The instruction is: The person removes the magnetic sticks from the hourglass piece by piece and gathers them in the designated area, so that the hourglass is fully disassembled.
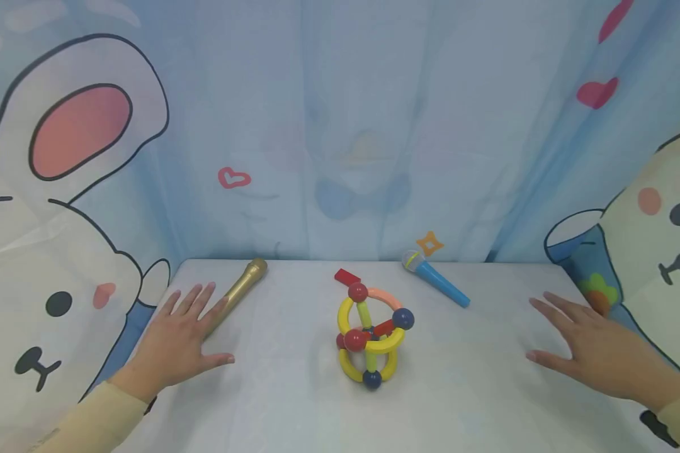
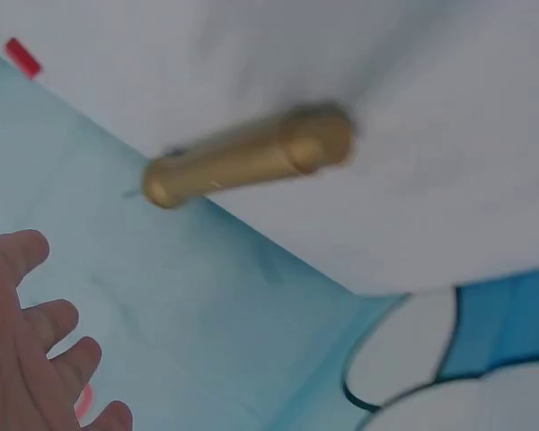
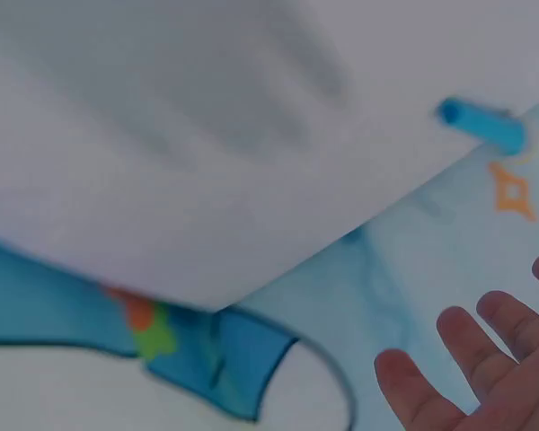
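Note:
My left hand is held over the left of the table with fingers spread and nothing in it. Partly behind its fingers lies a gold microphone, which shows whole in the left wrist view. At the table's middle stands a ball-and-rod toy structure with yellow curved rods and red and blue balls. Toward the back right lies a blue microphone with a silver head; its handle appears in the right wrist view. My right hand, fingers extended, hovers at the right side, holding nothing.
A red block lies just behind the ball-and-rod structure. The white table meets a light blue curtain at its back edge. Printed cartoon animals cover the cloth on both sides.

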The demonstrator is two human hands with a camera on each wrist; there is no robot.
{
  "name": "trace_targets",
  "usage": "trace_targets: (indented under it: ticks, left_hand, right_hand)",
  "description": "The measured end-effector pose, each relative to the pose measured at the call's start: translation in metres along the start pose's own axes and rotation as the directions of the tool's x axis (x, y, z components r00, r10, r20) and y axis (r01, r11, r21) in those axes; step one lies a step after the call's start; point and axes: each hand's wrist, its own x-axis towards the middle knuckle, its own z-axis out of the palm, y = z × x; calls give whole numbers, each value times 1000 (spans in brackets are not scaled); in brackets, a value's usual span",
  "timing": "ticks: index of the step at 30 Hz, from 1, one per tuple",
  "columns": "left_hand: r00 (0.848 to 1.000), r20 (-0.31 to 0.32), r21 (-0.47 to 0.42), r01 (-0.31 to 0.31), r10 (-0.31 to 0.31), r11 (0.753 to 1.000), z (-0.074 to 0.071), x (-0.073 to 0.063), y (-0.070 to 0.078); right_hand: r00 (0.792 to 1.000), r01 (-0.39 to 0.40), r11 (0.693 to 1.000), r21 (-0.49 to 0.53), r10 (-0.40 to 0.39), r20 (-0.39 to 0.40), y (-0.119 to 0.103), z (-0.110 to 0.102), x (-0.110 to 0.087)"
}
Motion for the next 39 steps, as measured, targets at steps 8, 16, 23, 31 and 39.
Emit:
trace_targets:
  ticks: [8, 16, 23, 31, 39]
  left_hand:
    - [995, -86, -172, -63, 49, 983, -9, 30, 52]
    - [994, -95, -404, -88, 54, 910, -19, 60, 105]
    - [994, -74, -684, -107, 78, 721, -25, 78, 138]
    - [999, -51, -704, -43, 10, 709, -29, 77, 159]
    - [997, -72, -680, -64, 20, 730, -30, 74, 171]
  right_hand:
    - [998, 54, 963, 265, -46, -36, -81, -31, 14]
    - [997, 73, 831, 552, -41, -70, -141, -45, 24]
    - [992, 123, 736, 666, -64, -111, -176, -39, 32]
    - [984, 167, 668, 725, -70, -162, -185, -33, 39]
    - [980, 198, 528, 826, -138, -146, -175, -32, 54]
